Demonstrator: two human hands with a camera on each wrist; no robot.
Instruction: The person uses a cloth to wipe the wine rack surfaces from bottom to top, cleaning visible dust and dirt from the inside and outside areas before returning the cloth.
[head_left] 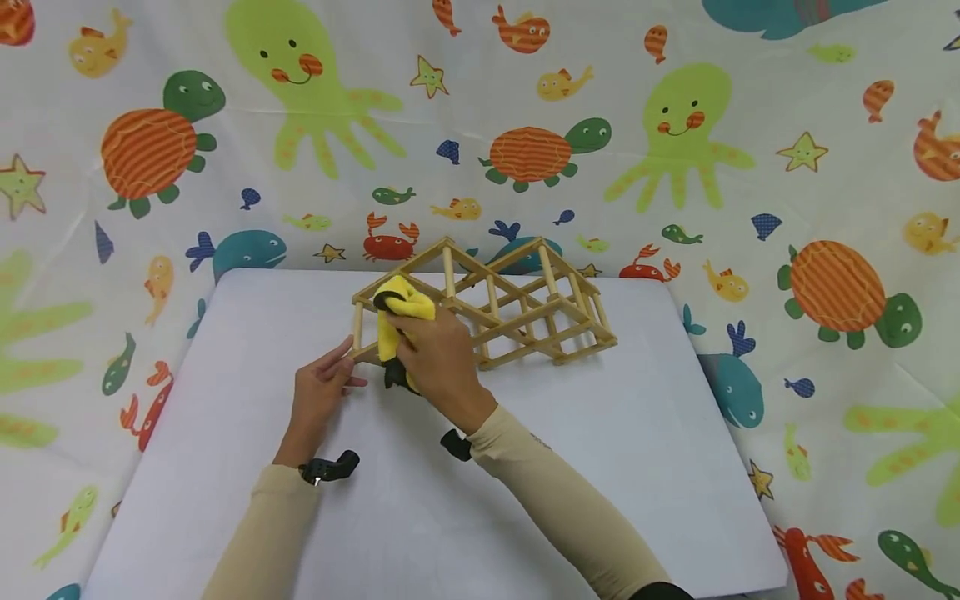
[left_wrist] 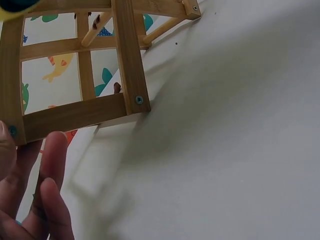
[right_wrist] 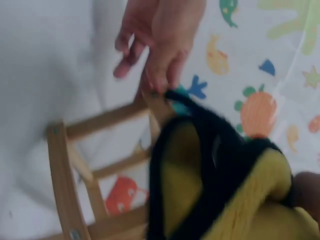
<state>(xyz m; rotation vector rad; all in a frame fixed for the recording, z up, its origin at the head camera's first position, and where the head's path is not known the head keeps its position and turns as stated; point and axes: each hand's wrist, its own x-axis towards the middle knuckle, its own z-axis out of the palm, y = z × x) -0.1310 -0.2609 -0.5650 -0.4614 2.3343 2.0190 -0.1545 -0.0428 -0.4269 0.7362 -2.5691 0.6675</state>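
A light wooden rack (head_left: 525,310) of slats and round dowels, two peaked sections side by side, stands at the back of the white table. My left hand (head_left: 321,390) pinches its lower left corner between thumb and fingers; the other fingers are loosely bent below, as the left wrist view shows. Bunched in my right hand (head_left: 442,354) is a yellow cloth (head_left: 405,310) with black edging, held against the rack's left end. Up close in the right wrist view, the cloth (right_wrist: 240,200) covers part of the frame. Screw heads show at the slat ends.
The white tabletop (head_left: 420,517) reaches back to a hanging sheet (head_left: 465,100) printed with sea animals. Wrist cameras (head_left: 337,465) sit on both wrists, over beige sleeves. The rack's right section stretches away from both hands.
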